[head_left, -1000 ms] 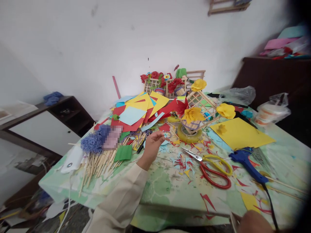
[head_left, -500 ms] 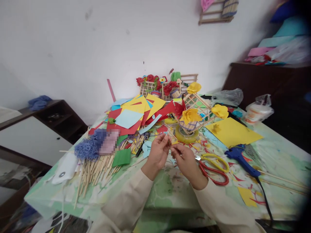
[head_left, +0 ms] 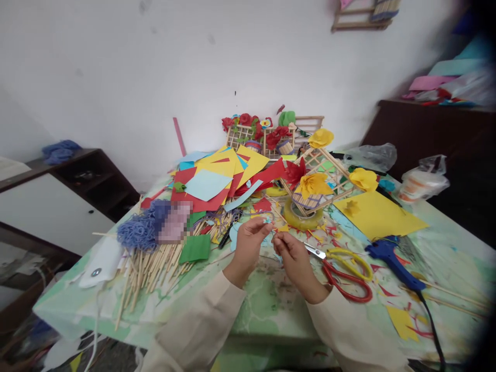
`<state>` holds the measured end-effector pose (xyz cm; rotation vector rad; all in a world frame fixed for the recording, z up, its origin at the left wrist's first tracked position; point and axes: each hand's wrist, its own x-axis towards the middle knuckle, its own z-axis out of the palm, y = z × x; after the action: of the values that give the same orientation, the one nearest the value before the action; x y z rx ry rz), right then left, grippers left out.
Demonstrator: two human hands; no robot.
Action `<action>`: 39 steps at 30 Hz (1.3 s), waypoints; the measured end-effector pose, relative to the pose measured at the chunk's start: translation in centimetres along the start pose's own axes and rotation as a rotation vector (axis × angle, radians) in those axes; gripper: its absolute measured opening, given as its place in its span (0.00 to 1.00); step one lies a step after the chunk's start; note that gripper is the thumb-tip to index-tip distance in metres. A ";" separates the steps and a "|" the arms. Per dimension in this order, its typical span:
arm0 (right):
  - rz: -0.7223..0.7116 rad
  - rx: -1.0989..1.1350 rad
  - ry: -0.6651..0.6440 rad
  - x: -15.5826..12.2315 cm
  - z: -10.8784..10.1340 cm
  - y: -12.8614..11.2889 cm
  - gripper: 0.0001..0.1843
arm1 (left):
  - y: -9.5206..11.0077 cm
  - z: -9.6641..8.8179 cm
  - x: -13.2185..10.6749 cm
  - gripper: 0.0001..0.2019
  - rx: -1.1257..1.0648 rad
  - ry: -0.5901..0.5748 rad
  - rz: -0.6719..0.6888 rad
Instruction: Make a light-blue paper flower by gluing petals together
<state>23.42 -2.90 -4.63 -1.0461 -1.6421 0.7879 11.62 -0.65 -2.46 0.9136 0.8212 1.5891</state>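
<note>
My left hand (head_left: 248,250) is closed in a pinch above the near middle of the table. A small light-blue paper piece (head_left: 267,221) shows at its thumb and fingertip. Just to the right, my right hand (head_left: 296,263) is pinched too, its fingertips near the left ones; what it holds is too small to make out. Red-handled scissors (head_left: 347,283) and yellow-handled scissors (head_left: 354,262) lie beside my right hand. Behind the hands, a roll of tape (head_left: 303,217) lies under a stick lattice (head_left: 336,173) with yellow paper flowers (head_left: 313,185).
A blue glue gun (head_left: 395,262) with its cord lies at the right. Wooden sticks (head_left: 155,274), blue yarn (head_left: 135,230) and a green paper piece (head_left: 195,248) lie left. Coloured sheets (head_left: 207,184) are piled behind. A bagged cup (head_left: 422,183) stands at the far right. Paper scraps litter the table.
My fingertips have moved slightly apart, and the light-blue piece now shows at my left fingertips. More of the scissor blades is visible. The view has shifted a little.
</note>
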 end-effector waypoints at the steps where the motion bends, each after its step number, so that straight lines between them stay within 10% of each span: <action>1: -0.023 -0.035 -0.005 -0.1 0.0 0.1 0.13 | 0.0 -0.1 -0.1 0.07 0.079 -0.009 0.077; 6: -0.135 -0.297 0.006 -0.5 0.1 0.6 0.12 | 0.3 -0.2 -0.8 0.02 0.343 -0.105 0.371; 18: -0.213 -0.340 0.012 -0.7 0.1 1.0 0.12 | -0.2 -0.4 -0.7 0.04 0.384 -0.170 0.407; 35: -0.116 -0.331 -0.142 -1.5 -1.1 -0.6 0.11 | -1.6 0.1 -0.2 0.11 0.008 -0.031 -0.042; 39: -0.225 -0.550 0.142 -4.6 -6.2 -1.1 0.13 | -1.5 0.1 0.2 0.12 -0.126 0.006 -0.101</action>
<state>29.62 -7.44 -3.66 -1.2274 -1.8574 0.1025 12.37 -0.17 -3.72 0.7666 0.7509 1.5379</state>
